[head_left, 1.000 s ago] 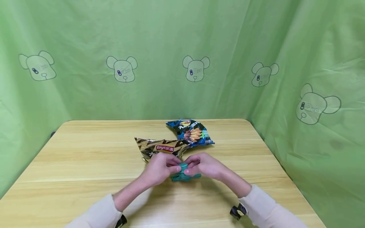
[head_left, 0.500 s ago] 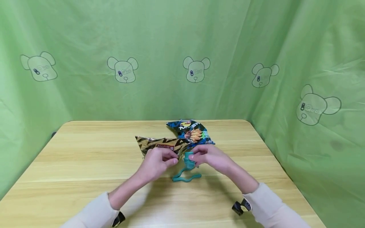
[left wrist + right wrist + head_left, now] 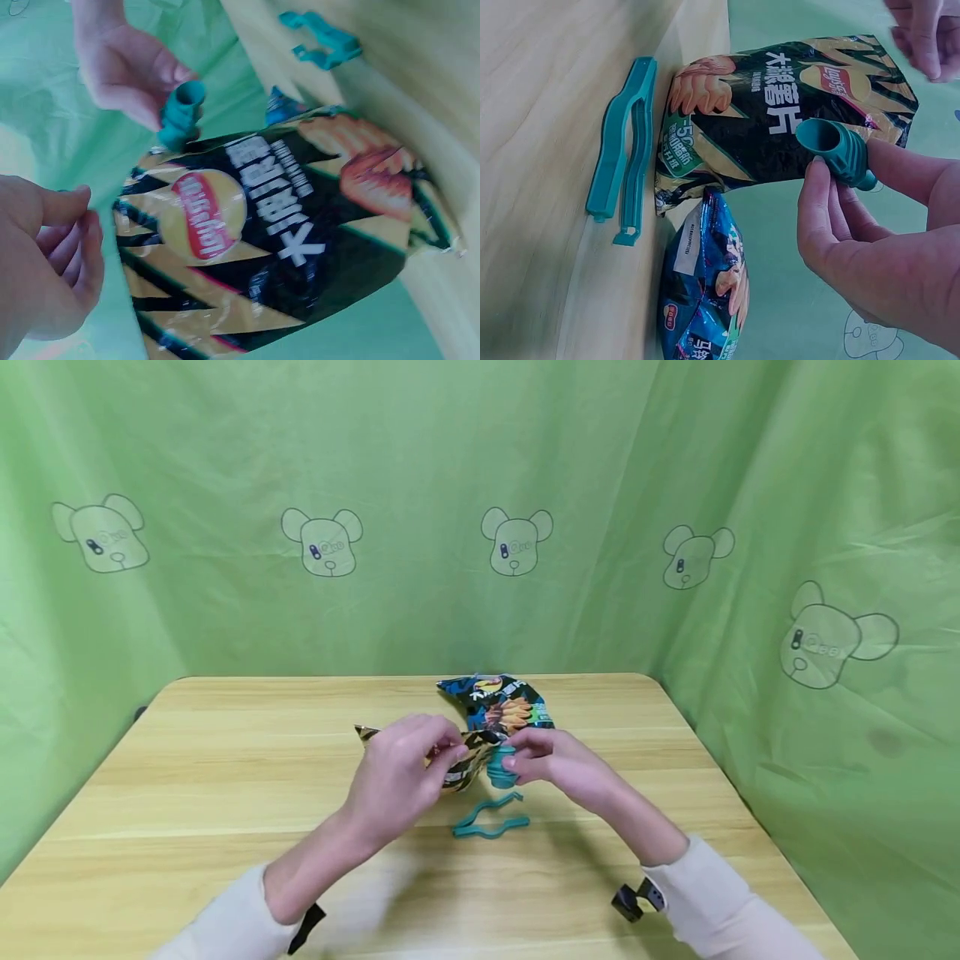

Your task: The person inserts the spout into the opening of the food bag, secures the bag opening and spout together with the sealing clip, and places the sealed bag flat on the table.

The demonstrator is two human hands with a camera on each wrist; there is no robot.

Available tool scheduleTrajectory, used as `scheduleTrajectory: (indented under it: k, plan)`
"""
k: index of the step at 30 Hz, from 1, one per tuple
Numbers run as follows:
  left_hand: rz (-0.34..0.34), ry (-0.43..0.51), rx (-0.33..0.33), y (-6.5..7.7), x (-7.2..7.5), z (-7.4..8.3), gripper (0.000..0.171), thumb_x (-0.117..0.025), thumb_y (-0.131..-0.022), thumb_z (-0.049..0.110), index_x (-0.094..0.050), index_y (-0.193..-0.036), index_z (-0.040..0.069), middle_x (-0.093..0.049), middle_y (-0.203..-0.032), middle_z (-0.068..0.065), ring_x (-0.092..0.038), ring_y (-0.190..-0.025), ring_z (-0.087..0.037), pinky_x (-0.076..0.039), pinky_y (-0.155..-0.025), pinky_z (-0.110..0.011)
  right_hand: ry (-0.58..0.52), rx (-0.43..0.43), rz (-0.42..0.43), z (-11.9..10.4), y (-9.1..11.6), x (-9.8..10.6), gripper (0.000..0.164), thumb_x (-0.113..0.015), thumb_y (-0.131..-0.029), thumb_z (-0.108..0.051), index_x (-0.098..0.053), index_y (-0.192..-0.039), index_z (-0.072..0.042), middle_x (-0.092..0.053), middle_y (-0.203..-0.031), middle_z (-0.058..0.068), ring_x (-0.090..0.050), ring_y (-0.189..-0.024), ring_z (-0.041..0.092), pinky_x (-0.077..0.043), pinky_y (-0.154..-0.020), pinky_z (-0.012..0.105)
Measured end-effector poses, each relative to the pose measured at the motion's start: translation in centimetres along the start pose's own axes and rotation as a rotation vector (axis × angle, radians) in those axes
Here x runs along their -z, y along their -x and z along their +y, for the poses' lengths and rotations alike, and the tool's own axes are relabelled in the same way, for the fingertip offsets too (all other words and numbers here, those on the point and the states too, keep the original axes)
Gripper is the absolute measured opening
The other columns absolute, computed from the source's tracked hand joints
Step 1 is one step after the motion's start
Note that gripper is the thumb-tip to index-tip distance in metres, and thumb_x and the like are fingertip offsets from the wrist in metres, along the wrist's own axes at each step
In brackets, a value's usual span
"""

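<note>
My right hand [image 3: 562,770] pinches a teal hollow spout piece [image 3: 844,154] between thumb and fingers, its round mouth visible in the right wrist view. It sits close by the edge of a gold and black Lay's chip bag [image 3: 225,217]. My left hand [image 3: 401,772] overlaps that bag in the head view; in the left wrist view its fingers are loosely curled beside the bag's end, holding nothing. A teal bag clip [image 3: 626,146] lies on the table, its two arms spread apart, nearer to me than the bag.
A blue chip bag [image 3: 517,706] lies behind and to the right of the gold one on the wooden table [image 3: 247,760]. Green curtains [image 3: 420,452] with printed bear heads hang behind and along the sides.
My right hand has lifted the teal spout piece off the clip and moved it away from me towards the bags. The left hand has let go there and moved over the gold bag.
</note>
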State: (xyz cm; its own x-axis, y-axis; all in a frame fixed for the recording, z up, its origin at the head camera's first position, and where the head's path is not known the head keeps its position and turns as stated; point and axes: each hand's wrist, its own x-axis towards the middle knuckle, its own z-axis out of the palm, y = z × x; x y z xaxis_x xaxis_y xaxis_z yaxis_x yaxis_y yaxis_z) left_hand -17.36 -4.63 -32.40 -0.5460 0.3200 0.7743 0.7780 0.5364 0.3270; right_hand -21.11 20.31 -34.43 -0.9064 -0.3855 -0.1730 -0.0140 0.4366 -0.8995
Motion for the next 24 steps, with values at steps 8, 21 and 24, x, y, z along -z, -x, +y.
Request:
scheduleTrajectory:
  k: [8,21,24]
  plan:
    - [0.029,-0.128,-0.056,-0.8,0.2,-0.7,0.022,-0.087,-0.078,0.006,-0.074,-0.096,0.009,-0.072,-0.094,-0.004,-0.064,-0.089,-0.022,-0.049,-0.077,-0.035,0.013,-0.007,0.002,0.2,0.2,0.2,0.042,-0.069,-0.097,-0.026,-0.060,-0.131,-0.002,-0.070,-0.106,0.012,-0.071,-0.097,0.028,-0.054,-0.099,0.047]
    - [-0.094,-0.105,0.039,-2.8,0.0,-3.7,0.010,-0.074,-0.087,-0.004,-0.079,-0.087,0.004,-0.078,-0.084,-0.007,-0.075,-0.076,-0.021,-0.061,-0.078,-0.036,0.023,0.004,0.021,-0.1,-0.1,1.1,0.043,-0.064,-0.099,-0.021,-0.056,-0.139,-0.005,-0.065,-0.109,0.015,-0.072,-0.100,0.026,-0.053,-0.102,0.045]
    - [-0.101,-0.093,0.080,-3.1,-0.1,-4.1,0.009,-0.073,-0.089,-0.003,-0.079,-0.088,0.003,-0.078,-0.086,-0.008,-0.075,-0.076,-0.021,-0.062,-0.072,-0.034,0.007,0.010,0.050,-1.0,-0.1,1.6,0.043,-0.063,-0.100,-0.020,-0.055,-0.139,-0.005,-0.063,-0.109,0.016,-0.072,-0.101,0.027,-0.051,-0.105,0.048]
